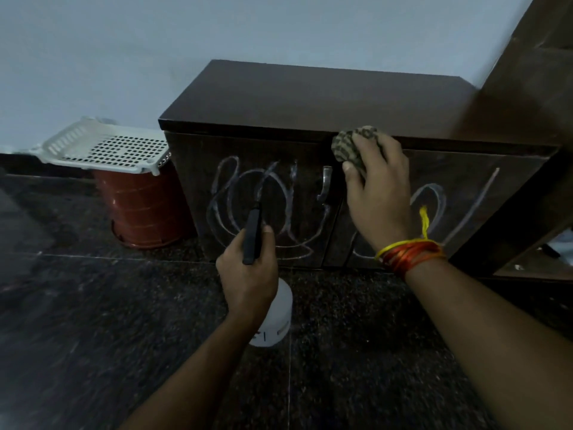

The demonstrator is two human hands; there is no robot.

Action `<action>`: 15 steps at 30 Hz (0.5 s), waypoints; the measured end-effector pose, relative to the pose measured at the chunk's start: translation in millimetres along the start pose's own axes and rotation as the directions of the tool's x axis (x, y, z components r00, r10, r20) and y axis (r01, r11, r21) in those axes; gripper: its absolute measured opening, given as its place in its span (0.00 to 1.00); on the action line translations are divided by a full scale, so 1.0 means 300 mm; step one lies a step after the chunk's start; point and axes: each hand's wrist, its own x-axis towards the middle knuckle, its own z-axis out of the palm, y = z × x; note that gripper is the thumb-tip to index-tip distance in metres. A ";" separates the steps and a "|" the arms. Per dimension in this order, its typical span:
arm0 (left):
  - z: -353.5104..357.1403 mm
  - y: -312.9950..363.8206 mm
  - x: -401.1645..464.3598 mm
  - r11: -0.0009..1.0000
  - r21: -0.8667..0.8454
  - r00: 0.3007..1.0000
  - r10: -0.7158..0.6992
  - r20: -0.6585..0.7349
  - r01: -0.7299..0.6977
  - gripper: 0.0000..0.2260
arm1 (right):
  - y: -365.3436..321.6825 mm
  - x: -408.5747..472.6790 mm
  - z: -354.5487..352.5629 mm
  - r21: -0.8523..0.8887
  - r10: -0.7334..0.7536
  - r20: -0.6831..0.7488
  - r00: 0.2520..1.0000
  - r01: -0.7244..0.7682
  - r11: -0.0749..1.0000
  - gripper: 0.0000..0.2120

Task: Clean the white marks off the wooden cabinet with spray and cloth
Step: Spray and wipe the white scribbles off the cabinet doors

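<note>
Far left: white perforated plastic basket (105, 144) resting inverted on a red-brown ribbed bucket (142, 209), beside the dark wooden cabinet (310, 97) on the speckled stone floor (93, 321). Left cabinet door: looping white marks (263, 197) intact. Left hand (248, 271) curled around a white spray bottle (276, 318) with black trigger head (253, 234), nozzle aimed at those marks. Metal door handle (325, 184) at centre. Right hand (375, 184), red-and-yellow threads (409, 252) on wrist, grips a patterned cloth (353, 147) pressed against the right door's upper left corner; further white marks (434, 200) right of it.
</note>
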 end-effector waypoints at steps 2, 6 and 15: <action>-0.021 -0.014 0.011 1.000 0.013 1.000 0.010 -0.009 -0.010 0.19 | -0.025 -0.031 0.021 0.023 -0.010 -0.009 1.000 0.010 1.000 0.18; -0.065 -0.062 0.019 0.979 0.160 0.990 0.118 0.076 -0.129 0.16 | -0.068 -0.089 0.063 0.057 -0.020 0.024 1.000 0.018 0.998 0.18; -0.161 -0.180 0.065 0.672 0.525 0.845 0.323 0.426 -0.522 0.16 | -0.042 -0.245 0.124 0.146 0.219 0.179 0.959 -0.246 0.958 0.19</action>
